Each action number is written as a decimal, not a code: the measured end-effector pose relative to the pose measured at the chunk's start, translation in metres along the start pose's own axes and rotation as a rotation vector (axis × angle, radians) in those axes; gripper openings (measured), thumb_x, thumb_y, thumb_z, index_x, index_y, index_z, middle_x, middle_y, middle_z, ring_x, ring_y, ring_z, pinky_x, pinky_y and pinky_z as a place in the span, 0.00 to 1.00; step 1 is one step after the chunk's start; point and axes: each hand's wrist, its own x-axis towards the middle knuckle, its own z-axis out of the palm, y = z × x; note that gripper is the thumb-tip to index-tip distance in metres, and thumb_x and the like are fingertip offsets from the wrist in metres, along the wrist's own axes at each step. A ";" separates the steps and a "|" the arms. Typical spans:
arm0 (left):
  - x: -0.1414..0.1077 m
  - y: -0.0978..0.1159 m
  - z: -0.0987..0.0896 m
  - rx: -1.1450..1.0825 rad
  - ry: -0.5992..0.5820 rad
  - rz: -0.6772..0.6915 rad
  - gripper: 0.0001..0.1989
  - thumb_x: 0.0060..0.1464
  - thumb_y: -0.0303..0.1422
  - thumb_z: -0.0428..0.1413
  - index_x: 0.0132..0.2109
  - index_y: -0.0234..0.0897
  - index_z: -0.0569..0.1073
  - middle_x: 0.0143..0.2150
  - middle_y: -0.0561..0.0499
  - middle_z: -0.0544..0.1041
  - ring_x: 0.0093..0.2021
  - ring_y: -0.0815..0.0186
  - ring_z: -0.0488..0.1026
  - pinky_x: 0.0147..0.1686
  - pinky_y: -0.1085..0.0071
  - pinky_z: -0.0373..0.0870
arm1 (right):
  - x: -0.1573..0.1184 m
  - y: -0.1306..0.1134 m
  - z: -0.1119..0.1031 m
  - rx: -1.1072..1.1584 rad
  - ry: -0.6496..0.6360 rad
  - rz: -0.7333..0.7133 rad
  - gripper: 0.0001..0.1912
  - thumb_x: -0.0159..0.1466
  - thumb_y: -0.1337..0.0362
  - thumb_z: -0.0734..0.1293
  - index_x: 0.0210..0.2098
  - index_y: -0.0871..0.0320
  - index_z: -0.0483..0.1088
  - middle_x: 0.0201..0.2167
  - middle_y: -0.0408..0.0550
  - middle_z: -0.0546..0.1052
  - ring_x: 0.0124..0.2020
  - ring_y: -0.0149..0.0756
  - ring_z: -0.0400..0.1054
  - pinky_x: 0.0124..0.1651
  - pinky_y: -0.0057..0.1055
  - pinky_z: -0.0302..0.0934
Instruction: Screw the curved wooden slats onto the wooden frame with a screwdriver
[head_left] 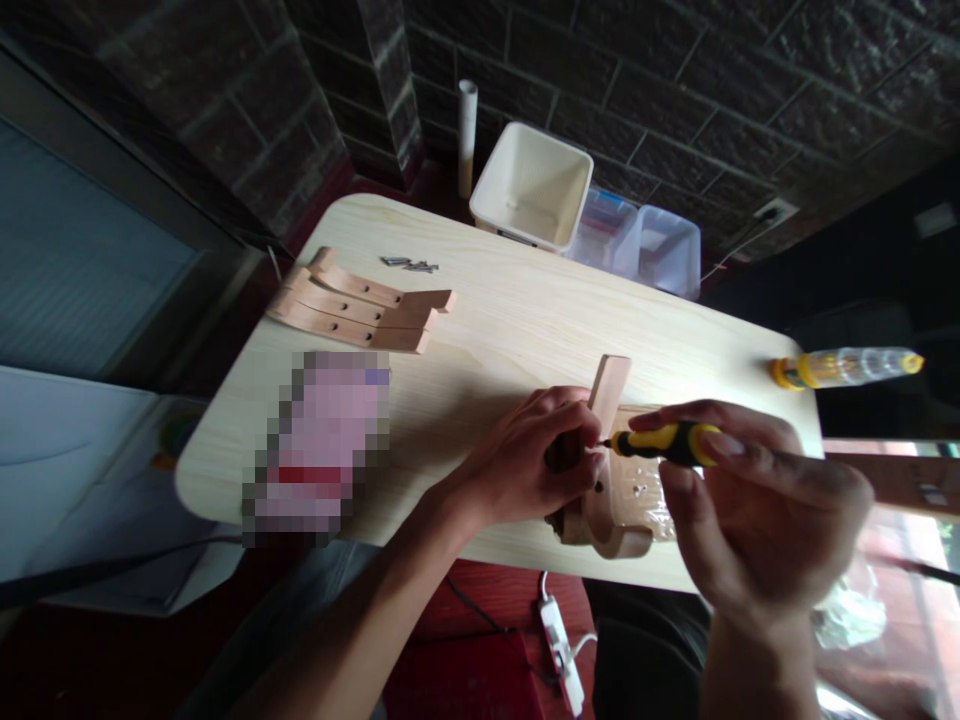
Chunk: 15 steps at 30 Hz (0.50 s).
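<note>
**Screwdriver on hooked wooden piece, seemingly mid-fastening**

Right hand (757, 505) grips screwdriver (671, 442); left hand's (532, 460) fingers clamp hooked wooden piece (609, 508), near table's (502, 325) front edge. Left to do, apparently: three drilled pieces (360, 312), lying flat near loose screws (410, 265).
</note>
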 end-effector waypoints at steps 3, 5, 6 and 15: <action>0.000 -0.001 0.000 -0.010 0.002 -0.002 0.04 0.67 0.37 0.59 0.44 0.44 0.71 0.53 0.49 0.79 0.62 0.57 0.77 0.61 0.60 0.74 | -0.001 -0.001 0.001 0.035 -0.006 -0.014 0.30 0.59 0.84 0.73 0.55 0.49 0.81 0.52 0.46 0.83 0.51 0.47 0.83 0.48 0.50 0.82; -0.001 -0.002 0.000 -0.006 0.002 0.000 0.04 0.67 0.37 0.58 0.45 0.44 0.72 0.55 0.48 0.79 0.62 0.56 0.76 0.62 0.59 0.74 | 0.000 -0.003 0.002 0.071 -0.015 -0.033 0.30 0.60 0.84 0.71 0.56 0.51 0.80 0.54 0.47 0.83 0.54 0.49 0.83 0.49 0.50 0.83; -0.001 -0.002 0.000 -0.003 0.001 0.001 0.05 0.67 0.37 0.59 0.46 0.44 0.72 0.56 0.48 0.79 0.62 0.56 0.76 0.62 0.59 0.74 | 0.000 -0.004 0.003 0.088 -0.022 -0.035 0.29 0.61 0.84 0.70 0.56 0.52 0.80 0.55 0.48 0.83 0.56 0.49 0.83 0.49 0.50 0.83; 0.000 0.000 -0.001 -0.006 -0.018 -0.038 0.05 0.66 0.38 0.60 0.45 0.44 0.73 0.55 0.47 0.80 0.62 0.53 0.77 0.62 0.56 0.76 | 0.002 -0.002 0.002 0.020 -0.026 -0.023 0.26 0.62 0.81 0.73 0.54 0.50 0.79 0.50 0.48 0.82 0.49 0.46 0.84 0.47 0.48 0.84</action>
